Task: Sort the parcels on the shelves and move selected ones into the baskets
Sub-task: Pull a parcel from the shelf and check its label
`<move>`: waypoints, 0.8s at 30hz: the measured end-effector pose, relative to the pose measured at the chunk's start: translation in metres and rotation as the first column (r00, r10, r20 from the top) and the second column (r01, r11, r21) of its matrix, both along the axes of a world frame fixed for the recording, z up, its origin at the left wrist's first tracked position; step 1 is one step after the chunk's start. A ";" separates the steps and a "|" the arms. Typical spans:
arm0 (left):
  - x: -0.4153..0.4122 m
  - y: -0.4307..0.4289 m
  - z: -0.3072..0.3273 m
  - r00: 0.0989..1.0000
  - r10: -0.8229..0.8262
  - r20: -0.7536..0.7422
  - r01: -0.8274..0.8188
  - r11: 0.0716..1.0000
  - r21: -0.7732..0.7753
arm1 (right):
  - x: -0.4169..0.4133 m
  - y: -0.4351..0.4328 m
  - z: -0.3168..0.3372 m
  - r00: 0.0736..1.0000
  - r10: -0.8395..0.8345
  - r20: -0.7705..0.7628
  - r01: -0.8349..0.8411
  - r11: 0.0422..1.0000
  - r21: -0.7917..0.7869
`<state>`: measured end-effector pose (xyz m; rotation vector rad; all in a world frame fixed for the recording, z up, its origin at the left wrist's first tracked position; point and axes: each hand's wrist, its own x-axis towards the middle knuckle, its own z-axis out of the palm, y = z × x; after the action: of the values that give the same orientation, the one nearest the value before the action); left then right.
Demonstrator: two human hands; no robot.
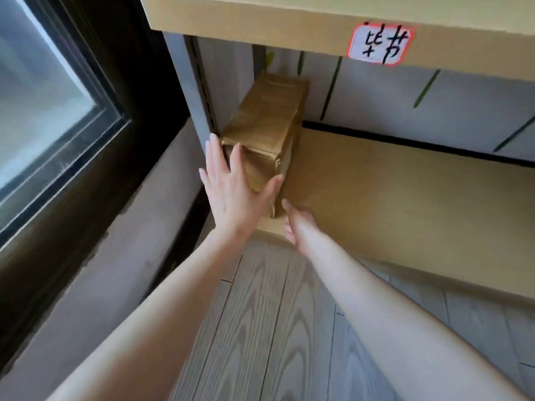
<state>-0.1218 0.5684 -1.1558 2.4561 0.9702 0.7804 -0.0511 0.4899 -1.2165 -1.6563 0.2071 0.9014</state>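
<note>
A long brown cardboard parcel (265,120), wrapped in shiny tape, lies at the far left end of the lower shelf (390,195), against the shelf's upright. My left hand (234,192) lies flat on the parcel's near end, fingers spread, thumb on its right edge. Just below and right of that near end, at the shelf's front lip, my right hand (298,227) reaches with its fingers apart and holds nothing.
The upper shelf board (289,27) overhangs and carries a white label (380,43) with red border and black handwriting. A dark-framed window (58,117) and its ledge stand close on the left. Grey wood-grain floor (260,328) lies below. No baskets are in view.
</note>
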 end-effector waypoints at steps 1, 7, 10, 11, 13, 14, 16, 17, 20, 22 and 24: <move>0.004 0.001 -0.004 1.000 -0.011 0.010 0.011 1.000 0.022 | 0.001 0.003 -0.007 1.000 -0.004 -0.013 0.004 1.000 0.023; 0.016 0.000 -0.006 0.997 0.001 -0.073 0.006 0.995 0.104 | -0.001 0.013 -0.017 0.990 -0.003 -0.144 0.031 0.981 0.193; 0.020 0.002 0.000 0.993 0.027 -0.113 -0.012 0.991 0.137 | -0.004 0.008 -0.017 0.983 -0.016 -0.181 0.055 0.975 0.215; 0.021 0.003 0.003 0.993 0.018 -0.117 0.001 0.988 0.157 | -0.004 0.006 -0.018 0.982 -0.017 -0.190 0.060 0.973 0.221; 0.022 0.006 0.008 0.988 -0.040 -0.152 0.072 0.975 0.211 | -0.004 0.003 -0.019 0.980 -0.038 -0.194 0.085 0.968 0.235; 0.021 0.007 0.011 0.981 -0.064 -0.182 0.105 0.968 0.227 | -0.004 0.001 -0.020 0.979 -0.053 -0.196 0.101 0.965 0.240; 0.017 0.009 0.017 0.971 -0.083 -0.223 0.140 0.957 0.255 | -0.006 -0.001 -0.021 0.975 -0.081 -0.205 0.132 0.960 0.247; 0.014 0.008 0.020 0.971 -0.086 -0.225 0.148 0.951 0.273 | -0.006 -0.002 -0.021 0.973 -0.097 -0.209 0.149 0.956 0.251; 0.004 0.002 0.026 0.972 -0.087 -0.217 0.148 0.947 0.285 | -0.008 -0.006 -0.021 0.962 -0.160 -0.222 0.218 0.939 0.265; -0.002 0.000 0.027 0.974 -0.081 -0.211 0.138 0.952 0.273 | -0.009 -0.008 -0.021 0.958 -0.179 -0.223 0.238 0.931 0.275; -0.006 -0.001 0.028 0.973 -0.084 -0.216 0.141 0.955 0.261 | -0.009 -0.010 -0.020 0.956 -0.181 -0.231 0.243 0.928 0.281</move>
<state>-0.1277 0.5670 -1.1277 2.8508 0.8257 0.6754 -0.0605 0.4804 -1.2370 -1.2282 0.3608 0.8853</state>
